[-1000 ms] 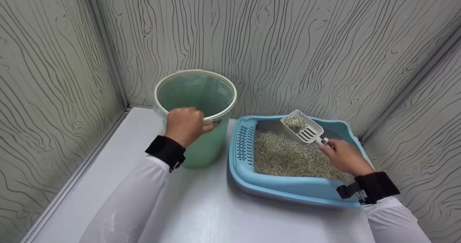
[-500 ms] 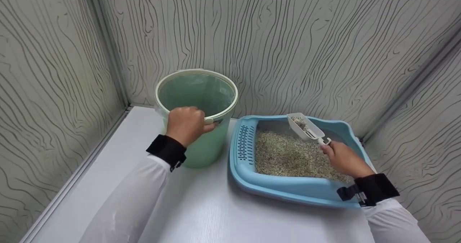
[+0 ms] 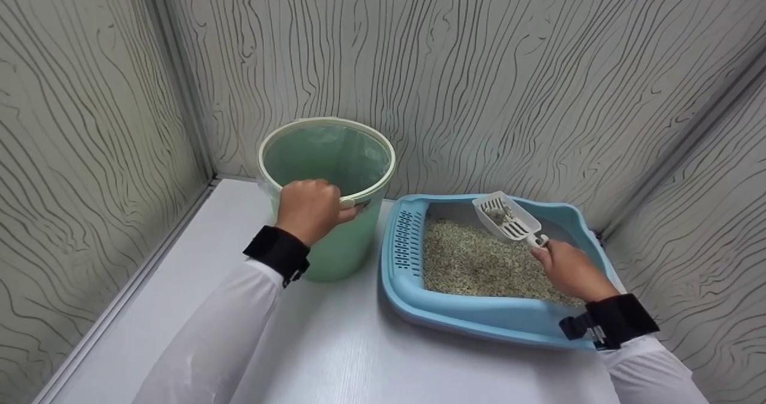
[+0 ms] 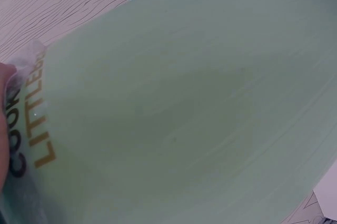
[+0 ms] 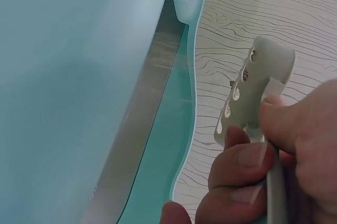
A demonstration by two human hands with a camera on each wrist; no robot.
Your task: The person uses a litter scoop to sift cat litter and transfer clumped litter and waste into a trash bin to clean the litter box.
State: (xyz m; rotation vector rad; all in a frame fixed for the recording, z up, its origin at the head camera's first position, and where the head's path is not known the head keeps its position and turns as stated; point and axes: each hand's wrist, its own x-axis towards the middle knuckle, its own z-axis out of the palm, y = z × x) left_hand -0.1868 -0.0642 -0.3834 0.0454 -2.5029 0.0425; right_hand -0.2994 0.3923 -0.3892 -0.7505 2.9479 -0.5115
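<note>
My right hand (image 3: 574, 270) grips the handle of a white slotted litter scoop (image 3: 510, 215), holding it above the blue litter box (image 3: 479, 311). A small heap of litter (image 3: 498, 214) lies in the scoop's far end. Greyish-tan litter (image 3: 479, 263) covers the box floor. In the right wrist view, fingers and thumb wrap the scoop's handle (image 5: 275, 187). My left hand (image 3: 308, 209) curls over the near rim of a green trash can (image 3: 344, 248), lined with a clear bag. The left wrist view is mostly the can's green side (image 4: 179, 103), with printed lettering by the hand.
The trash can stands left of the litter box on a white tabletop (image 3: 335, 356). Wood-grain patterned walls (image 3: 419, 63) rise close behind and at both sides. A perforated ledge (image 3: 408, 239) forms the box's left end.
The scoop has tilted sideways and back, and the litter in it has shrunk to a smaller heap. The left hand stays on the trash can's rim.
</note>
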